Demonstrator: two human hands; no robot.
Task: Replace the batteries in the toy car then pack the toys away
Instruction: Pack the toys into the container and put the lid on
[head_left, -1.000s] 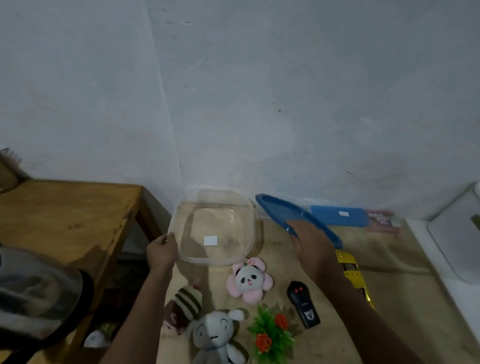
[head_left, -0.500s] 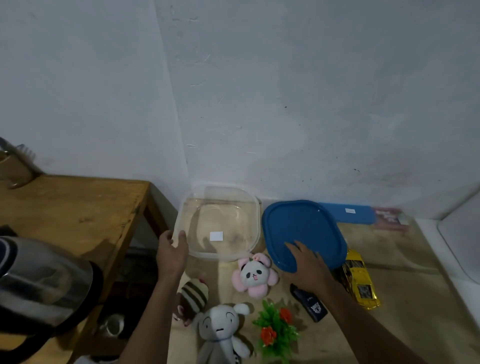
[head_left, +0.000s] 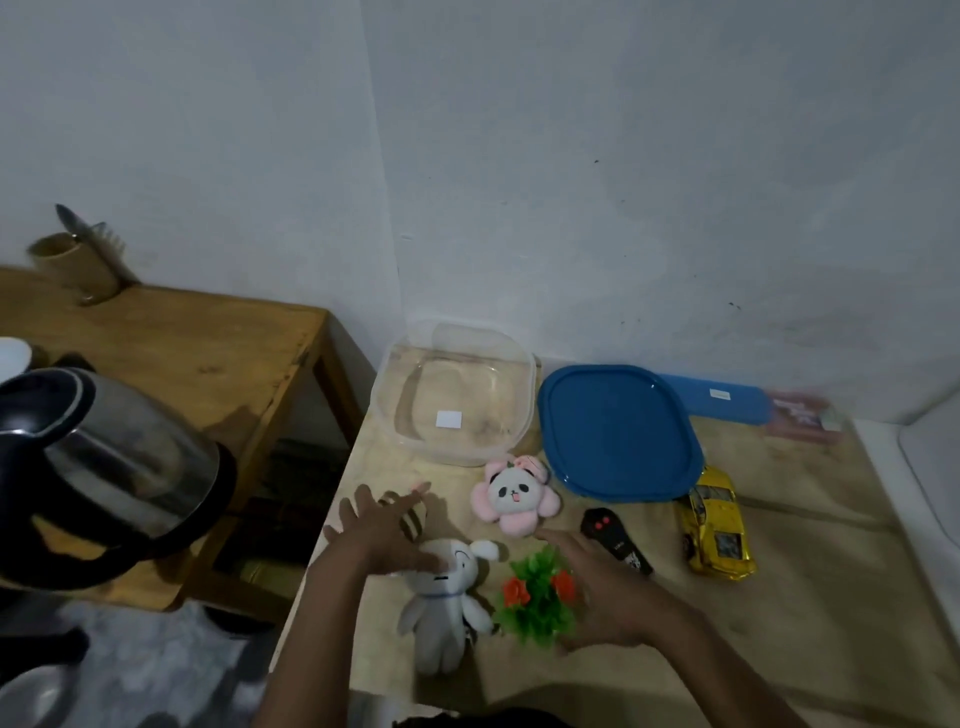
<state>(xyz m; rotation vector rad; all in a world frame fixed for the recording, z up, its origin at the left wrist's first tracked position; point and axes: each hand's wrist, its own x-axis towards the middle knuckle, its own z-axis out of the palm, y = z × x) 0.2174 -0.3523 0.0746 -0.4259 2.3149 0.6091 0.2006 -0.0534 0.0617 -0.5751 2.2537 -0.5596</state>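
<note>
Nearest the viewer, two bare forearms reach onto the worktop (head_left: 789, 597). The left hand (head_left: 382, 527) is open, its fingers spread flat above a striped soft toy (head_left: 417, 515), which it mostly hides; its thumb lies over the head of a grey plush rabbit (head_left: 441, 603). The rabbit lies on its back. The right hand (head_left: 608, 597) is also open and holds nothing, fingers loosely extended and cupped just beside a green plastic plant (head_left: 537, 597) with orange flowers; whether it touches the leaves cannot be told.

Farther back, from left to right, lie a pink panda plush (head_left: 514, 493), a black remote control (head_left: 615, 540) and the yellow toy car (head_left: 717, 530). The car rests upright on the worktop, well apart from both hands, with its nose just beside the edge of a blue lid (head_left: 618, 431).

The lid lies flat next to an open clear container (head_left: 527, 400), which holds no toys. Behind the lid, against the wall (head_left: 623, 182), are a flat blue box (head_left: 727, 400) and a pink packet (head_left: 800, 421).

To the left stands a lower wooden table (head_left: 182, 358) carrying a steel kettle (head_left: 114, 467).
</note>
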